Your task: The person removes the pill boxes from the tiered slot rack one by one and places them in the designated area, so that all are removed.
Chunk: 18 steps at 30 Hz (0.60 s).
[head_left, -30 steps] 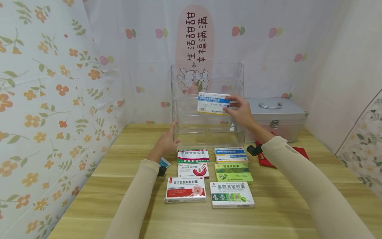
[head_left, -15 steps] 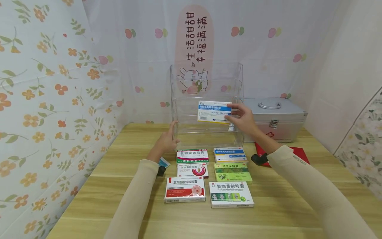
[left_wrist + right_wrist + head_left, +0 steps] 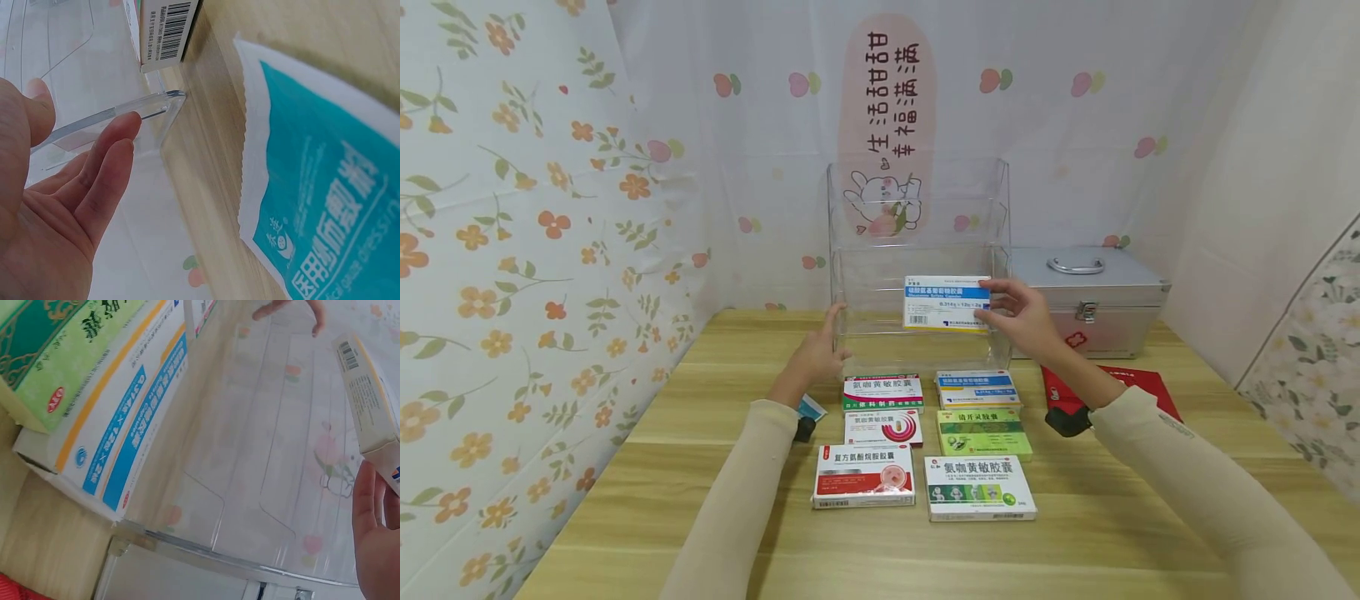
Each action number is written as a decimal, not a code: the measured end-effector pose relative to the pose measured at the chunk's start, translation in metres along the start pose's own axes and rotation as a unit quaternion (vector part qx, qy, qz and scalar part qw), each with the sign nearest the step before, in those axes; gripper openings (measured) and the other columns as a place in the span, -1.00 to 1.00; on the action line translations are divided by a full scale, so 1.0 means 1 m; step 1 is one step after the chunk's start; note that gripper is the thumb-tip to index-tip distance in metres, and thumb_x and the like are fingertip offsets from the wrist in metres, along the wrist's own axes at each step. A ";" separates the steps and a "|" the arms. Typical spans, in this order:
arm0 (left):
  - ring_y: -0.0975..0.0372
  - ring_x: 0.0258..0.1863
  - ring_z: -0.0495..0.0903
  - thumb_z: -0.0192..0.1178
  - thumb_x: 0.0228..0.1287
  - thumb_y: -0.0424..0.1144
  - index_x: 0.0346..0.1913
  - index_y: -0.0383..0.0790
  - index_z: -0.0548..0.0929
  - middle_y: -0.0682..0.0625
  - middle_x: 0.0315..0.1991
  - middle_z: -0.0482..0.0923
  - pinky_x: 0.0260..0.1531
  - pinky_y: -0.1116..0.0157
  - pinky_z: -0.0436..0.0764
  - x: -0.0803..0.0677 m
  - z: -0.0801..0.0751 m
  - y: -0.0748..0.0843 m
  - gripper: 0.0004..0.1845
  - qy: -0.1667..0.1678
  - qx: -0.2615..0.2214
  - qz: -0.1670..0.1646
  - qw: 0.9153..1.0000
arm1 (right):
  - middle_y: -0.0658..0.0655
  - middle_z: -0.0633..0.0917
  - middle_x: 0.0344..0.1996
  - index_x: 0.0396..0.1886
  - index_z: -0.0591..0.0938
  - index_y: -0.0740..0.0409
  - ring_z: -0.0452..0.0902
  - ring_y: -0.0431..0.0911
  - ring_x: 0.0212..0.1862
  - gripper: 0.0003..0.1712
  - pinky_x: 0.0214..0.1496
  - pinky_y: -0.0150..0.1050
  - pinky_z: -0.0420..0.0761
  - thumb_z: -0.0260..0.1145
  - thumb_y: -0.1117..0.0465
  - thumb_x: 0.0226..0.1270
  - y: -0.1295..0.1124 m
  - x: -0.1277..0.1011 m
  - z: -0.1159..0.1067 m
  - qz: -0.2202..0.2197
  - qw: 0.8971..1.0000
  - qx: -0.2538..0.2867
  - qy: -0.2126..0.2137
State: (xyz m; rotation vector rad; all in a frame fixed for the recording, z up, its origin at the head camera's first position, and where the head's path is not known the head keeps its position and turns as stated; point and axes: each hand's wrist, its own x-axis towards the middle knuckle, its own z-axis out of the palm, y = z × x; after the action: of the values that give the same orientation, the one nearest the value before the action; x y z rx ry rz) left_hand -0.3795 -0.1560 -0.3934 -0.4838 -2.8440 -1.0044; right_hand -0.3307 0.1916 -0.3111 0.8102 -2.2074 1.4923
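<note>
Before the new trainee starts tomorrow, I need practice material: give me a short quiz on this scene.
1. True or false: the right hand holds a white-and-blue medicine box.
2. What does the left hand touch? A) silver case B) clear acrylic rack C) red pouch
3. How many medicine boxes lie flat on the table in front of the rack?

Key: 1 true; 2 B; 3 six.

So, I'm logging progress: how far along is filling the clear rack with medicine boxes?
Barely begun. The clear rack shows no boxes shelved. The right hand holds a blue-striped box at its lower tier; the left hand steadies the rack. Six boxes wait on the table.
</note>
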 end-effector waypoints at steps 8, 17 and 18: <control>0.23 -0.74 0.19 0.26 0.36 -0.31 0.53 0.13 -0.14 0.02 -0.68 0.21 -0.70 0.31 0.30 0.000 -0.001 -0.001 -0.08 0.001 0.000 0.002 1.000 | 0.37 0.52 0.15 0.21 0.52 0.41 0.60 -0.13 -0.05 -0.50 -0.05 -0.49 0.58 0.35 0.50 0.26 0.030 -0.010 -0.010 0.009 1.000 0.002 0.004; 0.24 -0.75 0.20 0.25 0.36 -0.32 0.53 0.10 -0.14 0.02 -0.68 0.23 -0.70 0.32 0.29 0.000 0.000 -0.001 -0.08 0.000 0.002 0.011 1.000 | 0.31 0.57 0.14 0.23 0.54 0.30 0.63 -0.26 -0.02 -0.49 -0.02 -0.45 0.59 0.40 0.36 0.29 0.032 -0.036 -0.024 0.029 1.000 -0.010 -0.003; 0.23 -0.75 0.20 0.25 0.35 -0.33 0.53 0.11 -0.14 0.01 -0.68 0.23 -0.71 0.32 0.30 0.000 0.000 -0.001 -0.08 0.001 0.000 0.011 1.000 | 0.32 0.57 0.14 0.24 0.54 0.30 0.63 -0.27 -0.02 -0.49 -0.02 -0.45 0.59 0.40 0.35 0.30 0.032 -0.039 -0.025 0.031 0.999 -0.012 -0.005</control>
State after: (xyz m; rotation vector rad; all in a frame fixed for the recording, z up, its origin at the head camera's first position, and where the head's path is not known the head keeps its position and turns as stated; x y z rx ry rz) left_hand -0.3796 -0.1564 -0.3939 -0.5123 -2.8298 -1.0001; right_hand -0.3219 0.2341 -0.3473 0.7510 -2.2727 1.4911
